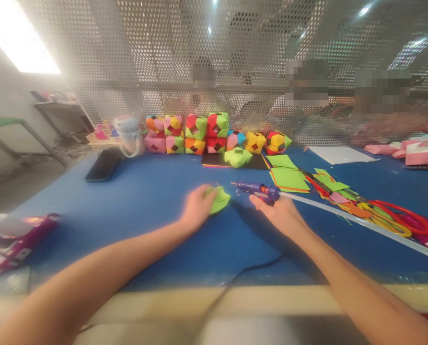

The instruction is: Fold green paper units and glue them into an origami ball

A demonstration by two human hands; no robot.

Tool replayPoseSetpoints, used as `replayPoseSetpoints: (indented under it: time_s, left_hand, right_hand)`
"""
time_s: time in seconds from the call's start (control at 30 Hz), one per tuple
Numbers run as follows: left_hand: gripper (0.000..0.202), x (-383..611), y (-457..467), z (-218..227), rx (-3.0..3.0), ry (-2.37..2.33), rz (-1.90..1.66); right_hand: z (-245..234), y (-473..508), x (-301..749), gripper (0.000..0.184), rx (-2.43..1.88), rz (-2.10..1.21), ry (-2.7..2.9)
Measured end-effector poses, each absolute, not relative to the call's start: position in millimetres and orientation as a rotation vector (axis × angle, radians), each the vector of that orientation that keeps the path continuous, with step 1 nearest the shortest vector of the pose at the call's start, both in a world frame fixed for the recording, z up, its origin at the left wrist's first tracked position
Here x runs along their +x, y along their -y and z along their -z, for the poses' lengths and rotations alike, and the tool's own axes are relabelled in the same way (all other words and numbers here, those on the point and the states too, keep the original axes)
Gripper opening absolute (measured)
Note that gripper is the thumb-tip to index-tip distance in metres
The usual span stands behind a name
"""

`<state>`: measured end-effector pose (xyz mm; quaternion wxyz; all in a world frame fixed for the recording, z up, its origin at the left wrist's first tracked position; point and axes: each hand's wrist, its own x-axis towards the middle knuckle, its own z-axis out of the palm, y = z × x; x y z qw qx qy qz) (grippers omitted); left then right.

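My left hand (pixel 196 206) is closed on a folded light-green paper piece (pixel 220 200), held low over the blue table (pixel 145 249). In my right hand (pixel 283 215) is a purple hot glue gun (pixel 257 189), gripped by its handle. Its nozzle points left, a short gap above and to the right of the green paper. A long clear glue stick (pixel 357 220) runs out of the gun's back toward the right edge. Behind my hands lies another folded green paper piece (pixel 238 156) on dark sheets.
Colourful folded-paper balls (pixel 195 128) stand in stacked rows at the back, beside a lidded cup (pixel 128 136) and a black phone (pixel 104 164). Green paper squares (pixel 289 178), scissors (pixel 397 218) and scraps lie right. A dark cord (pixel 251 268) crosses the front edge. People sit behind the perforated screen (pixel 156 57).
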<state>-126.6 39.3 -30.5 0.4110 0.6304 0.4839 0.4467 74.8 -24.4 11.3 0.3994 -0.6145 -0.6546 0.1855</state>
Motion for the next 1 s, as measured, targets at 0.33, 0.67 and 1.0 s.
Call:
replayPoseSetpoints:
  time_s: [0.33,0.67,1.0]
  left_hand:
    - [0.030,-127,-36,27,1.571,-1.171,-1.097]
    - [0.019,-126,-28,23,1.619,-1.149,-1.122]
    - [0.022,-124,-23,20,1.623,-1.167,-1.064]
  right_hand:
    - [13,0,89,0.037,-1.929,-0.168,1.894]
    - [-23,29,101,0.046,-2.092,-0.183,2.082]
    - [-30,46,94,0.039,-1.918,-0.417,2.131]
